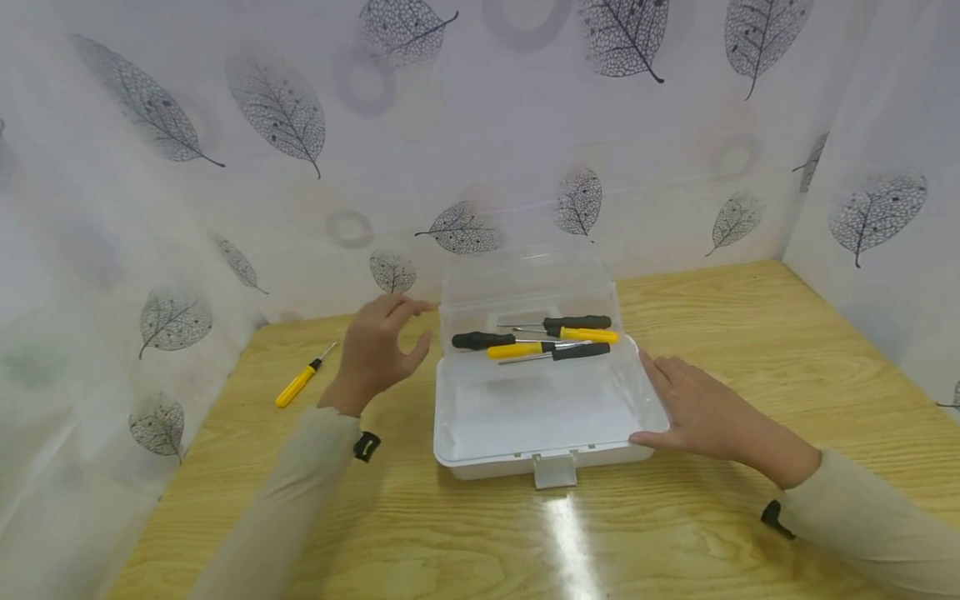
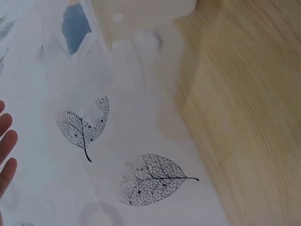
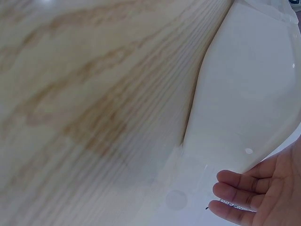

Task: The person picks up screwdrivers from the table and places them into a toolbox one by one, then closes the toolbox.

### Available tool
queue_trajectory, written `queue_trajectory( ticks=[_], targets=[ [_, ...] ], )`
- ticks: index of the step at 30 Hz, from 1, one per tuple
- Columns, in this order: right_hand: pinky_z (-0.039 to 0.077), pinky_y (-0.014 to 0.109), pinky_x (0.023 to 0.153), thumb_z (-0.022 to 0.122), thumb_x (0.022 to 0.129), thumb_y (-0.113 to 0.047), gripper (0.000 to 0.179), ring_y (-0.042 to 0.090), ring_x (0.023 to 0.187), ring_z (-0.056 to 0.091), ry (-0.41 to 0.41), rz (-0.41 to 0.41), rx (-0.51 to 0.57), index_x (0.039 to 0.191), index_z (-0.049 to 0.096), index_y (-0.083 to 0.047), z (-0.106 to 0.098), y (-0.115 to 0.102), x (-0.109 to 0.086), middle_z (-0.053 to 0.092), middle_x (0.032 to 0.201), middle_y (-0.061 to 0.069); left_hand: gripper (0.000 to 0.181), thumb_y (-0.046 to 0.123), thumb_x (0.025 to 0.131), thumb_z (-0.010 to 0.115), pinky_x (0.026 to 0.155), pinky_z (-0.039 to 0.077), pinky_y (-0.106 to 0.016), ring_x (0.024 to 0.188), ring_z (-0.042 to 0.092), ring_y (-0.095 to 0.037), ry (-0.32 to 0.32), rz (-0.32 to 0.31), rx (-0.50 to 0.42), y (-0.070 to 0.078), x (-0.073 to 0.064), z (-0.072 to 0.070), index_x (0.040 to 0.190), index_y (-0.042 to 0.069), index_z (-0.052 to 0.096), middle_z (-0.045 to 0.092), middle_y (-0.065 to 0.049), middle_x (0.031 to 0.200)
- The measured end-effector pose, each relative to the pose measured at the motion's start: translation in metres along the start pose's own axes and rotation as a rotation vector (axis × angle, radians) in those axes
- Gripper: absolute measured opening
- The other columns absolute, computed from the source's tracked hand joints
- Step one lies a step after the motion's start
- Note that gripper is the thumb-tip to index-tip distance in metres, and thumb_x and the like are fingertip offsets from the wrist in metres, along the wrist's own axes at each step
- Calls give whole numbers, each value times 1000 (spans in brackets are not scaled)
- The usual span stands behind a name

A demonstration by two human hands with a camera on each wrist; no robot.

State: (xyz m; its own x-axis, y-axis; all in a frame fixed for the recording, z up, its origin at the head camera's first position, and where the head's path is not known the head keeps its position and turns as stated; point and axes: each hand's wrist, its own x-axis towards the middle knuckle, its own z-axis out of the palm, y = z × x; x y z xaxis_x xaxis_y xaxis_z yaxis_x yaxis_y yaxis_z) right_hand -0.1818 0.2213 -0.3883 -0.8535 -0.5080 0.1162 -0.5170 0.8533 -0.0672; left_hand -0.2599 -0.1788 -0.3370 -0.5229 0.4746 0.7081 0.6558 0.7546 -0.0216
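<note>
A white plastic box (image 1: pixel 540 417) with a front latch (image 1: pixel 555 471) stands on the table, its clear lid (image 1: pixel 525 271) folded back. Several black screwdrivers (image 1: pixel 577 322) and yellow screwdrivers (image 1: pixel 517 351) lie crosswise at the lid, along the box's back edge. My left hand (image 1: pixel 378 350) hovers beside the lid's left edge, thumb apart from the fingers and nothing between them. In the left wrist view only its fingertips (image 2: pixel 7 141) show. My right hand (image 1: pixel 701 408) rests against the box's right side, thumb at the front of the rim, fingers extended along the wall.
One yellow screwdriver (image 1: pixel 297 385) lies alone on the wooden table (image 1: pixel 750 333), left of my left hand. A leaf-printed sheet (image 1: pixel 525 125) hangs behind the table and along its left and right sides.
</note>
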Motion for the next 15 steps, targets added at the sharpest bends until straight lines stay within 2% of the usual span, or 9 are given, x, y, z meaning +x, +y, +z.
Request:
queue_trajectory(
  ticks=[9, 15],
  targets=[
    [48, 49, 91, 60, 74, -69, 111, 35, 107, 53, 9, -11, -3, 139, 29, 15, 0, 0, 0, 51, 124, 27, 32, 16, 75, 72, 78, 52, -42, 87, 62, -29, -3, -104, 40, -29, -21, -7, 104, 5, 66, 67, -12, 96],
    [47, 50, 92, 60, 75, -69, 111, 35, 108, 53, 5, -11, 2, 139, 28, 15, -1, 0, 0, 51, 125, 27, 33, 16, 75, 73, 73, 52, -43, 87, 62, -29, 17, -183, 55, -47, -35, -12, 105, 4, 67, 67, -12, 95]
  ],
)
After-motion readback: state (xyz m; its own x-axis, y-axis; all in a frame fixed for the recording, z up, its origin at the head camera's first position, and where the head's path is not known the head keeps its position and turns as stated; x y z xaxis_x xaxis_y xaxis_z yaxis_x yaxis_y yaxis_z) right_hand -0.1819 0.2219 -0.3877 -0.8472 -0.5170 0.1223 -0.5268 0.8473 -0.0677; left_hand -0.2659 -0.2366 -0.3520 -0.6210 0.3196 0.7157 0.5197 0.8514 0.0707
